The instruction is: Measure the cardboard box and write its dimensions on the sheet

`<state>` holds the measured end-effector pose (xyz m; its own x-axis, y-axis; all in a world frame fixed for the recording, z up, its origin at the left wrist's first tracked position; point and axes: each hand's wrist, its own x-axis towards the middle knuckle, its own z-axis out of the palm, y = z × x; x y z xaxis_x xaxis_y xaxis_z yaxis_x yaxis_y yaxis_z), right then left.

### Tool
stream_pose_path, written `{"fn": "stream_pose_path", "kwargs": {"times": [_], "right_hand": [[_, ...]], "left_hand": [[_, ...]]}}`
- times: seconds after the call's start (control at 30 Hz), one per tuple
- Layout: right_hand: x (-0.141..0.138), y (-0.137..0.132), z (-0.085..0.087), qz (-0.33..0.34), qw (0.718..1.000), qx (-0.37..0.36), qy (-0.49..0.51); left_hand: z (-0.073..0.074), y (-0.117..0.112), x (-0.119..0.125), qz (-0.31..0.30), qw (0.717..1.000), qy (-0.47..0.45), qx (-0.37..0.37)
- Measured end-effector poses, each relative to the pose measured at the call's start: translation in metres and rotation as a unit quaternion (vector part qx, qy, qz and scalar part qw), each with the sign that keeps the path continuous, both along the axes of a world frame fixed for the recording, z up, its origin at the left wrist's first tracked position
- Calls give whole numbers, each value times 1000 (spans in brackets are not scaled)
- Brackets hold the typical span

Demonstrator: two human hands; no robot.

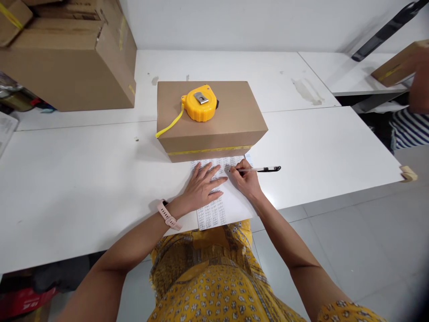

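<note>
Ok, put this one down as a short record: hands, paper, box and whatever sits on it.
Left hand: flat on the paper, fingers spread
Right hand: holding a pen at the paper
Paper: columns of writing, lower right blank
Box: on the table, beyond the paper
On the box: yellow tape measure with a strap

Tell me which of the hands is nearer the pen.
Right: the right hand grips the pen near its tip; the left hand lies spread on the sheet, left of the pen, without touching it.
</note>
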<state>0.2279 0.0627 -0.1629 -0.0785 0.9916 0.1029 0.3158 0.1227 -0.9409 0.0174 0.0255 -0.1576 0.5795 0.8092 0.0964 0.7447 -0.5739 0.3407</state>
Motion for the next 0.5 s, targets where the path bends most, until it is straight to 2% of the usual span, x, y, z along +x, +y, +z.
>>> {"fn": "stream_pose_path", "kwargs": {"times": [0.5], "right_hand": [[1,3,-4,-11,1000,26,4]], "left_hand": [[0,0,0,-1,1000,-2,5]]}}
